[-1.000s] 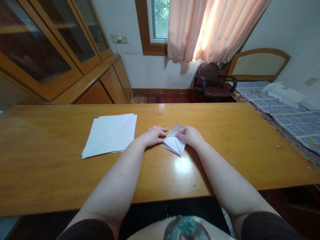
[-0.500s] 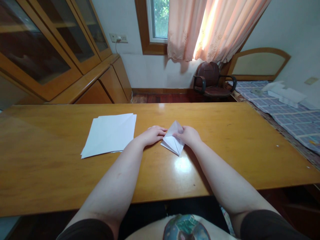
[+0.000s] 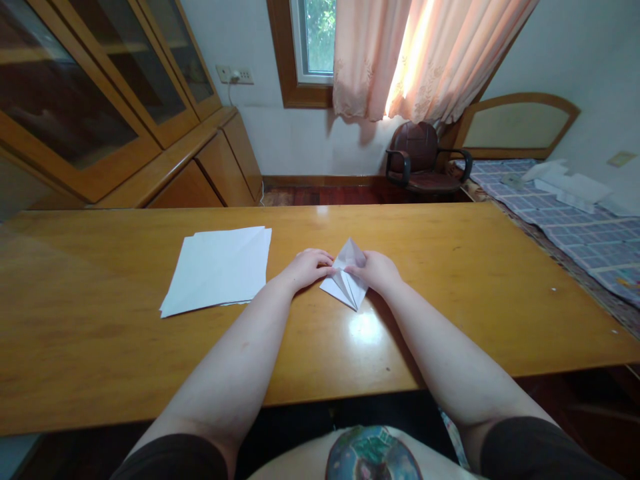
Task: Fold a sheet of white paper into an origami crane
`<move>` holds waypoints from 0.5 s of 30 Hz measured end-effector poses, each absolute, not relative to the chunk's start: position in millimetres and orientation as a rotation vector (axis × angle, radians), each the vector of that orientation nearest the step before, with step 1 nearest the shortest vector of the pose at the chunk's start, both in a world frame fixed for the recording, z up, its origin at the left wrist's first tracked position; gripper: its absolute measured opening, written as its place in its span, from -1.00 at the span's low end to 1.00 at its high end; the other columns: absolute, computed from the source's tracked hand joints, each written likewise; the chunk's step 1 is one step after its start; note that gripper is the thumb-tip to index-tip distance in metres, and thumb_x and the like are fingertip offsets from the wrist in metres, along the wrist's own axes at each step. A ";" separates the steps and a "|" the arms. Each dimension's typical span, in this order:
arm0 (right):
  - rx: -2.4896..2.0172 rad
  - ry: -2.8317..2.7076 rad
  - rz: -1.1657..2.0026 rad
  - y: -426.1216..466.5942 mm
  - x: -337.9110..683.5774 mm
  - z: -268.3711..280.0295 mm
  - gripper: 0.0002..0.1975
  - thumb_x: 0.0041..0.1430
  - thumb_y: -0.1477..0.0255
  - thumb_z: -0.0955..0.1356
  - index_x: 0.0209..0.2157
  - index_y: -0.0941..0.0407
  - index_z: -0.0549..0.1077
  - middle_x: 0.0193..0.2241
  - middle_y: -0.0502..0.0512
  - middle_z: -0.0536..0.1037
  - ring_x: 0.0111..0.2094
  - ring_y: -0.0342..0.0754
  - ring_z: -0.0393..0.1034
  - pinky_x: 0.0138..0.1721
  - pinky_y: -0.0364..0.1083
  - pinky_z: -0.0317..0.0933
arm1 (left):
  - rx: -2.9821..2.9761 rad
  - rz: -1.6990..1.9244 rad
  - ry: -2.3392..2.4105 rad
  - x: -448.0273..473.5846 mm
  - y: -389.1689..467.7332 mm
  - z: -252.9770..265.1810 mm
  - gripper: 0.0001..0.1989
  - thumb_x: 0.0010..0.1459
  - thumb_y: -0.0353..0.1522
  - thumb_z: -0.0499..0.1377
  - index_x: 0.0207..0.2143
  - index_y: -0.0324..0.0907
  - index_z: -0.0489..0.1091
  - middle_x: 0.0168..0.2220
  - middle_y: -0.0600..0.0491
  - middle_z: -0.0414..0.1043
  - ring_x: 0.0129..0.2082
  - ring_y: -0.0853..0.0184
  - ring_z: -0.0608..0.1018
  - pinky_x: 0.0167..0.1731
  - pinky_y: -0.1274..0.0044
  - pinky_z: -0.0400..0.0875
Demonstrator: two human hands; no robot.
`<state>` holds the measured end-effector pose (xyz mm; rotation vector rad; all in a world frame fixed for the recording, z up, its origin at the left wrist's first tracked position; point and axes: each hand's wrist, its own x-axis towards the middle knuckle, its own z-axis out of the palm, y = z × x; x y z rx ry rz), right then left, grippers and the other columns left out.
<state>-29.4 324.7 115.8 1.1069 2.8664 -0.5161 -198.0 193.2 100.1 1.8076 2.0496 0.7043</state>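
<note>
A folded sheet of white paper (image 3: 350, 287) lies on the wooden table in front of me, with creases running to its near point and a raised flap toward the far point. At its left edge is my left hand (image 3: 314, 267), thumb pressed on the fold and fingers at the far side. My right hand (image 3: 376, 269) grips the right edge, its thumb laid over the paper near the middle. The fingers of the right hand are partly hidden behind the paper.
A stack of white paper sheets (image 3: 217, 270) lies left of my hands on the table (image 3: 475, 293). Beyond the table stand a brown armchair (image 3: 417, 157), a glass-fronted cabinet (image 3: 205, 160) and a bed with a checked cover (image 3: 545, 207).
My left thumb has moved onto the paper's left part. The folds near the middle have spread a little and the flap shows more open.
</note>
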 end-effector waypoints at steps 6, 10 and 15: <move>1.116 2.890 -0.548 326.6 -26.6 118.3 -0.50 0.00 -0.05 0.30 -0.30 0.10 0.47 -0.32 0.15 0.53 -0.30 -0.02 0.39 -0.37 -0.15 0.11 | 1.828 0.760 1.952 -201.4 191.2 99.6 -0.78 0.13 -0.25 0.13 -0.27 -0.08 0.55 -0.10 0.06 0.50 -0.09 0.29 0.48 -0.02 0.47 0.29; 1.128 2.937 -0.546 327.1 -25.1 119.2 -0.53 0.02 -0.03 0.29 -0.33 0.10 0.47 -0.32 0.14 0.53 -0.31 -0.03 0.37 -0.41 -0.15 0.07 | 1.836 0.739 1.977 -200.0 190.0 100.6 -0.80 0.08 -0.25 0.19 -0.27 -0.06 0.55 -0.08 0.06 0.49 -0.07 0.28 0.47 0.00 0.45 0.26; 1.107 2.883 -0.646 328.0 -25.7 117.5 -0.58 0.06 0.00 0.28 -0.34 0.07 0.48 -0.38 0.08 0.54 -0.38 -0.07 0.36 -0.45 -0.16 0.03 | 1.871 0.684 2.031 -196.8 189.7 102.3 -0.82 0.07 -0.22 0.19 -0.31 -0.05 0.53 -0.08 0.09 0.48 -0.08 0.27 0.46 0.01 0.42 0.23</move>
